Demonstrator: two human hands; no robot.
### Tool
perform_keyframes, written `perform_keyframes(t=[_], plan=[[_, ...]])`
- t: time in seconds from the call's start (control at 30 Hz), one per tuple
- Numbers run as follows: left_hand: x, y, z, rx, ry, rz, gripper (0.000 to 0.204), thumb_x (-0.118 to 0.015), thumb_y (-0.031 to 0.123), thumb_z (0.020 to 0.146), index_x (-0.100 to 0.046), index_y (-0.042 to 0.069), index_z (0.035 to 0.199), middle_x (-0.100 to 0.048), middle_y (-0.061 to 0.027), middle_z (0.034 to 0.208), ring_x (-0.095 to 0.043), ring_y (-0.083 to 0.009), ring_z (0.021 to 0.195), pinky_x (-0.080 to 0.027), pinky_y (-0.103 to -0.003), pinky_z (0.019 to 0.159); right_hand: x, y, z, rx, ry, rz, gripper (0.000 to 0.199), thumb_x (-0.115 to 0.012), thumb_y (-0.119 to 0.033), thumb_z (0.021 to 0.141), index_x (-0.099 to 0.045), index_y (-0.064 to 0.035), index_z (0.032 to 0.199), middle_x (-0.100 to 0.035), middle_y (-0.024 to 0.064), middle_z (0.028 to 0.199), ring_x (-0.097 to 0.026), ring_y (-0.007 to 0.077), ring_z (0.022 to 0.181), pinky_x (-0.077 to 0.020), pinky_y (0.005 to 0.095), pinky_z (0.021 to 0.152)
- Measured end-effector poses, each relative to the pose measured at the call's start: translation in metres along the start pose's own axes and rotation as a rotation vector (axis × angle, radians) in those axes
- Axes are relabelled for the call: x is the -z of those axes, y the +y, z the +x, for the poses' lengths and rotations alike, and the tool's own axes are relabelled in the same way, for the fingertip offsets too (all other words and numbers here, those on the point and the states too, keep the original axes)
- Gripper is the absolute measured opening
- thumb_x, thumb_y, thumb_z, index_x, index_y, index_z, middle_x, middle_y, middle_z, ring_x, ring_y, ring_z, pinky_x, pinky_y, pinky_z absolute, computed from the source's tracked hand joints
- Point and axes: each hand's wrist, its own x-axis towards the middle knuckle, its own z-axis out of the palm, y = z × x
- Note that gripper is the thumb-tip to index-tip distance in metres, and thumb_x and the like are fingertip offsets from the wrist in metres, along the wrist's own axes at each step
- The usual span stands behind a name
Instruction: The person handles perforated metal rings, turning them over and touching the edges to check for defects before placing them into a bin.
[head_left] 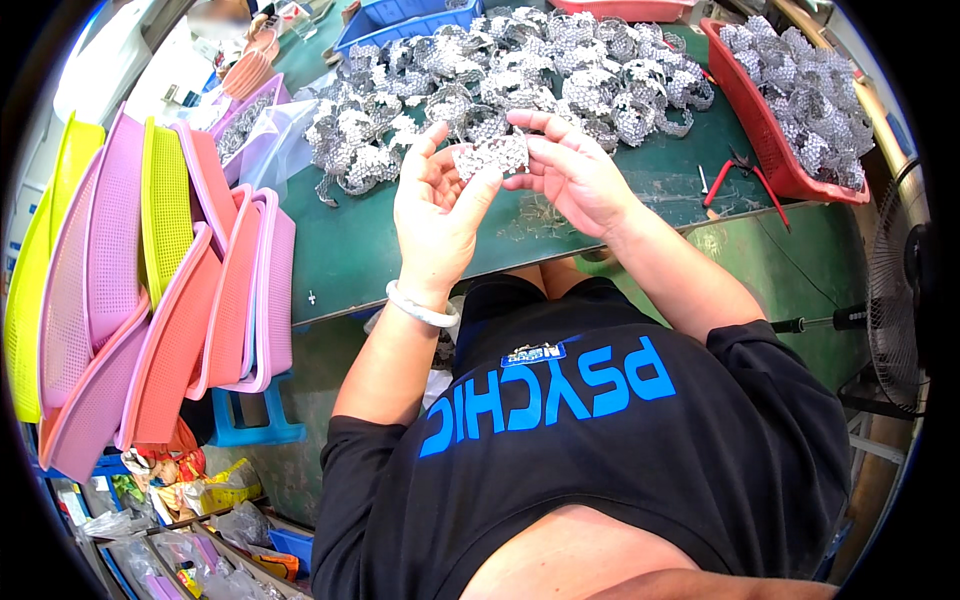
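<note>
Silvery grey, lacy openwork on the small flat metal strip (490, 155) pinched between left hand (435, 205) and right hand (570, 170). Same silver filigree across the heaped metal pieces (520, 75). Dark green on the worn flat tabletop (350, 255). Red on the plastic tray (765, 140); pink, salmon and yellow on the stacked mesh baskets (150, 280). White on the smooth wrist bangle (420, 310).

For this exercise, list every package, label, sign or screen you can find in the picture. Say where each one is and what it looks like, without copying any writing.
Snack wrappers: lower left under the stacked trays, crumpled, yellow, red and orange.
Clear plastic bags: bottom left corner, transparent, wrinkled, contents unclear.
Small label: on the black shirt above its blue print, narrow, blue with pale marks.
No signs or screens are in view.
</note>
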Motion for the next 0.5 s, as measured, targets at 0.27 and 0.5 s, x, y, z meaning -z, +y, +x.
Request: perform_keyframes(t=[0.27,0.5], plan=[[-0.0024,0.0029,-0.0006,-0.029,0.005,-0.033,0.065,-0.067,-0.004,0.074,-0.028,-0.004,0.127,-0.044,-0.0113,0.105,-0.054,-0.0182,0.096,-0.048,-0.027,0.081,-0.0018,0.0004,-0.0003,0.0,0.024,-0.056,0.035,-0.049,-0.012,0.089,-0.042,-0.0009,0.121,-0.058,0.0081,0.098,-0.057,0.0156,0.087,-0.047,0.0307,0.075],[-0.0004,0.0001,0.0003,-0.082,0.053,0.095,0.071,-0.071,-0.001,0.07,-0.03,-0.004,0.127,-0.043,-0.0098,0.105,-0.05,-0.0151,0.094,-0.046,-0.026,0.081,-0.0069,-0.003,-0.0019,-0.009,0.071,-0.188,0.037,-0.052,-0.011,0.087,-0.041,0.0011,0.121,-0.058,0.0079,0.092,-0.058,0.0164,0.083,-0.0469,0.0269,0.071]])
